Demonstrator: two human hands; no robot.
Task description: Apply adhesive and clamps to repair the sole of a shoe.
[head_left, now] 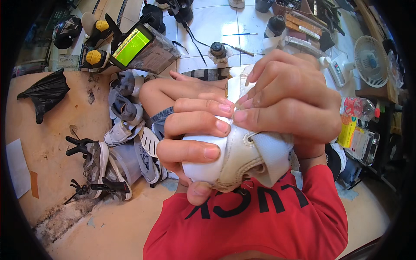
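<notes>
A worn white shoe (240, 156) is held up in front of my red shirt, its laces out and an eyelet showing on the upper. My left hand (195, 134) wraps round it from the left, fingers over the white panel and thumb beneath. The thumb and fingers of my right hand (286, 95) pinch together at the seam between sole edge and upper, touching my left fingertips. What sits between those right fingertips, if anything, is too small to tell.
Several grey shoes (125, 108) lie to the left, some with black clamps (80, 145). A phone with a green screen (132, 47) leans on a box at upper left. A small dark bottle (218, 50) stands on the tiles. At right are a white fan (372, 60) and a plastic bottle (359, 108).
</notes>
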